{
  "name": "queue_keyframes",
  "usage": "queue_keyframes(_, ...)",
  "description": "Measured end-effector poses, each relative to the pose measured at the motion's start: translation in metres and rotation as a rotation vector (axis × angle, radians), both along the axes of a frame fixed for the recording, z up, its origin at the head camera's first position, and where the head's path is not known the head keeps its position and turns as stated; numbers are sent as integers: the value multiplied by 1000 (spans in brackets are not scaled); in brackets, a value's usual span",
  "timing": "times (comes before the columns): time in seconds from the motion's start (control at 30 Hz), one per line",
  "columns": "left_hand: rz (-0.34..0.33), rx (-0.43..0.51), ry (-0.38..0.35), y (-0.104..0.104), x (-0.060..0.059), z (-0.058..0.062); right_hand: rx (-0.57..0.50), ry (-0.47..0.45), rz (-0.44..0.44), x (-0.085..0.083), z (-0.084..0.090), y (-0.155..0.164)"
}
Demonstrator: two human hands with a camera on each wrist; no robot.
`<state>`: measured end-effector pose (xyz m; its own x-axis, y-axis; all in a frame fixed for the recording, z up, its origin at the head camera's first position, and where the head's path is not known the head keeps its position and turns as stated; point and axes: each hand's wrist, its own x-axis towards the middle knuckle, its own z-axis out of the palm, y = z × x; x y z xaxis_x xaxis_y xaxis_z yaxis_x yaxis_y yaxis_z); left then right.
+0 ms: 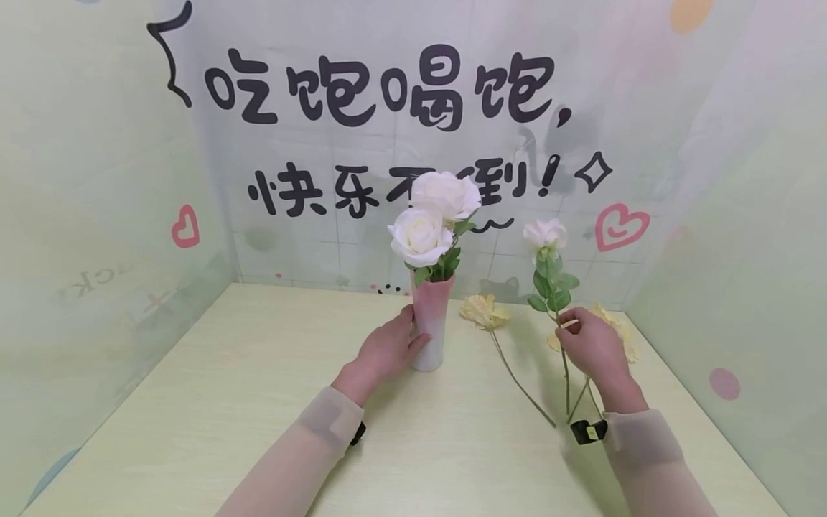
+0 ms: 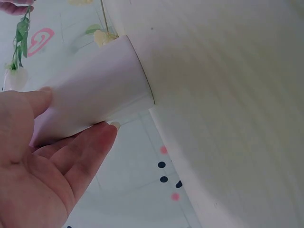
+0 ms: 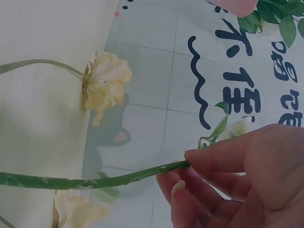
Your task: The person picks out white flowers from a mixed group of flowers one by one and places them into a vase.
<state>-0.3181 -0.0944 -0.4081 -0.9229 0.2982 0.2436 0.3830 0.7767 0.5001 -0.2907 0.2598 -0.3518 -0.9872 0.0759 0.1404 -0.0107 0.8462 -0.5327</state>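
A tall vase (image 1: 431,312), pink at the rim and white below, stands upright on the table. My left hand (image 1: 388,350) grips its side, with the thumb in front and the fingers behind. Two white roses (image 1: 421,237) with green leaves rise from the vase mouth. To the right, my right hand (image 1: 596,348) pinches a single pale pink-white rose (image 1: 545,233) by its green stem (image 3: 95,182), between thumb and fingertips. That rose is upright, bloom on top, apart from the vase. In the left wrist view, the vase wall (image 2: 95,85) lies between thumb and fingers.
A yellow flower (image 1: 483,312) lies on the table (image 1: 258,402) between the vase and my right hand. More yellow blooms (image 1: 623,334) lie partly hidden behind that hand. Printed cloth walls (image 1: 362,251) with black lettering enclose the table at the back and sides.
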Motion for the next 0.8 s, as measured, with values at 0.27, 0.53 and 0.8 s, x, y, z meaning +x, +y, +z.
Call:
queue_keyframes(0.27, 3, -1, 3, 0, 1, 1, -13, 37, 11, 5, 5, -9)
queue_keyframes(0.53, 5, 4, -7, 0, 3, 3, -37, 92, 48, 10, 8, -17)
queue_keyframes(0.8, 4, 4, -5, 1, 2, 3, -52, 104, 55, 11, 9, -21)
